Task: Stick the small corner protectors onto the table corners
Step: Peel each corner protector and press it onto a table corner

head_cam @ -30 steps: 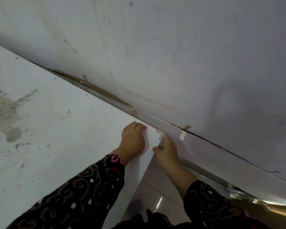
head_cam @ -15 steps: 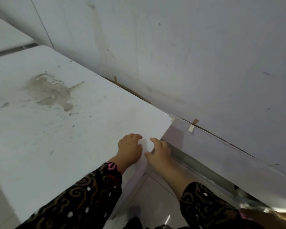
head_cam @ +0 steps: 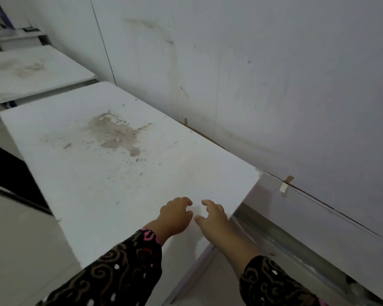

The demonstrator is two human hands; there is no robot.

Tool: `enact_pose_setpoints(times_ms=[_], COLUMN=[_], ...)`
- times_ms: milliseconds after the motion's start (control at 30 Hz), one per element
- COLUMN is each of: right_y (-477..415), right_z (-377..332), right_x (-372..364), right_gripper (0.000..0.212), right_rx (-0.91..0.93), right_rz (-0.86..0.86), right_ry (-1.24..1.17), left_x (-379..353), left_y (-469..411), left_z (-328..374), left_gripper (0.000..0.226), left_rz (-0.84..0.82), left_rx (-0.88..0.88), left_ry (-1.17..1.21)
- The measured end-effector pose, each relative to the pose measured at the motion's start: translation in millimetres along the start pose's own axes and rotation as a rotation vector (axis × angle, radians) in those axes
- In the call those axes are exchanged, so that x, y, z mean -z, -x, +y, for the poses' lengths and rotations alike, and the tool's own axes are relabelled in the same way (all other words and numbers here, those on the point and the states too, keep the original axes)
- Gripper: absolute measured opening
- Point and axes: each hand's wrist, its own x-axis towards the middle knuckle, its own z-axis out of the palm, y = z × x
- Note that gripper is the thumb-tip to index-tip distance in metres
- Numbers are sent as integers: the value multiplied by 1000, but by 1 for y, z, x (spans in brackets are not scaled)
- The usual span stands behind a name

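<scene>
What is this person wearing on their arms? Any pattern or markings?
Both arms are in long sleeves of the same cloth. The left sleeve and right sleeve are black, printed with brown swirling curls and scattered small white dots. Bright pink trim shows at the left cuff. No gloves are worn.

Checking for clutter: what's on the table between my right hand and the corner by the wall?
Nothing. In the head view, the table from the right hand to that corner is bare; the brown stain lies further left.
</scene>
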Motion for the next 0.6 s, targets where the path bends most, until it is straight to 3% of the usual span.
enact_pose_setpoints(times_ms=[600], right_y=[-4], right_z=[-194], right_x=[-188], right_gripper=[51], right_rx=[1], right_rz=[23], right_ry=[-113], left_x=[155], left_y=[21], left_z=[-217], left_gripper=[39], left_rz=[45], left_rx=[-72], left_ry=[-75])
